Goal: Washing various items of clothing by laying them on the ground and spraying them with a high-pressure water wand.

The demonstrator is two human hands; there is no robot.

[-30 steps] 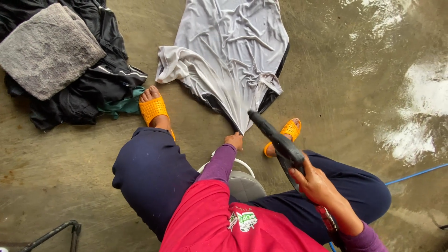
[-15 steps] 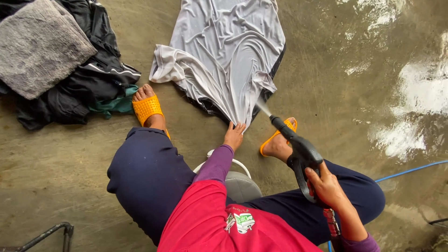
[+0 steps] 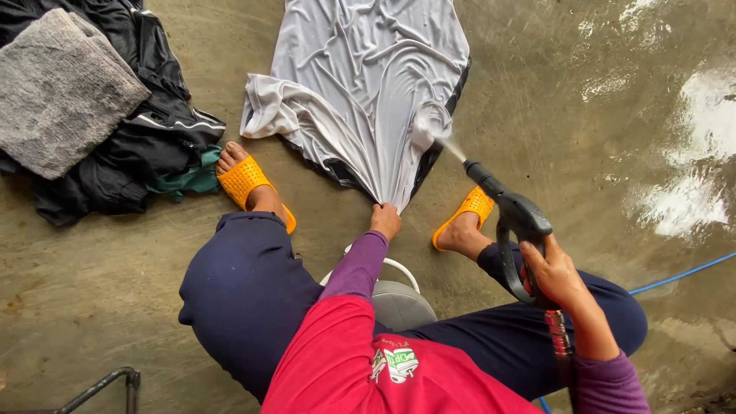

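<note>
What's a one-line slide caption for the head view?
Left hand pins a grey garment to wet concrete while right hand sprays it with a pressure-washer gun.

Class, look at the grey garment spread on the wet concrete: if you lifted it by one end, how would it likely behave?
The grey garment would probably hang limp: it already gathers into folds where the left hand pinches it. It likely feels heavy for its size and clingy, since the spray gun in the right hand is wetting it.

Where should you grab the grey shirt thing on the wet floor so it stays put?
Pinch the grey garment at its bunched near end, coming from the seated person's side. The folds gather into one narrow point there, where the left hand grips it, while the rest lies spread flat.
</note>
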